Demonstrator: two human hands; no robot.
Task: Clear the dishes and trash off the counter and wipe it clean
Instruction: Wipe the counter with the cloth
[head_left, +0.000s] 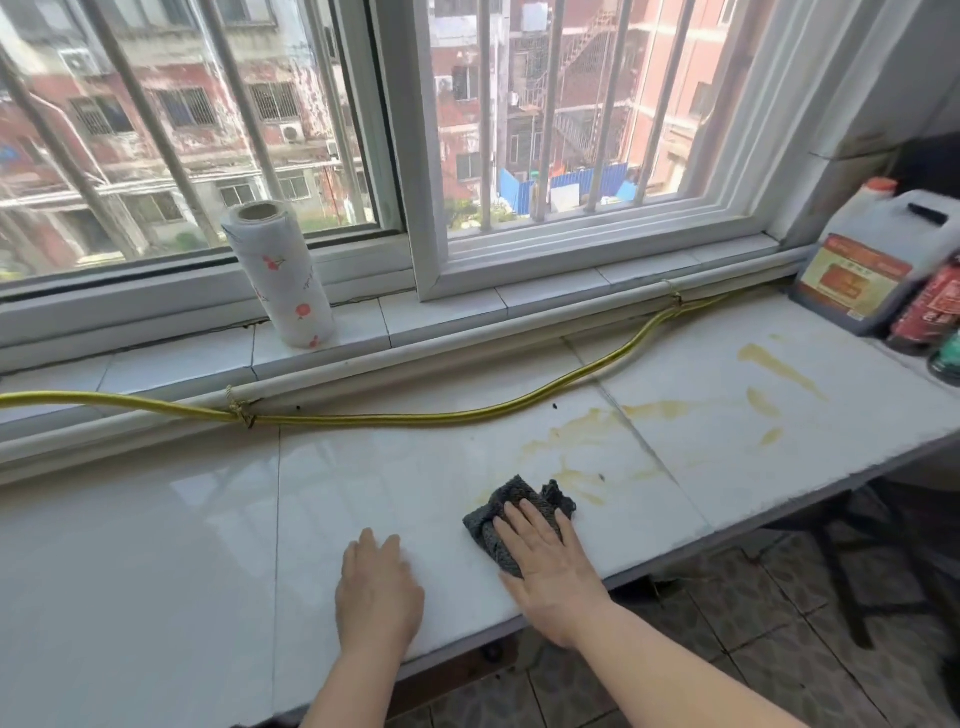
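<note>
White tiled counter (156, 545) below a barred window. Far left of the cloth, back on the sill, a paper towel roll (280, 275) stands upright. Just left of the cloth the left hand (376, 587) lies flat, grip released. The dark grey cloth (511, 496) sits near the front edge, pressed by the right hand (550, 566), fingers straight, grip released. Yellow stains (654, 410) spread behind and right of it; a jug (857, 270) stands far right.

barred window (571, 130), daylight, patterned floor tiles (753, 613)
</note>
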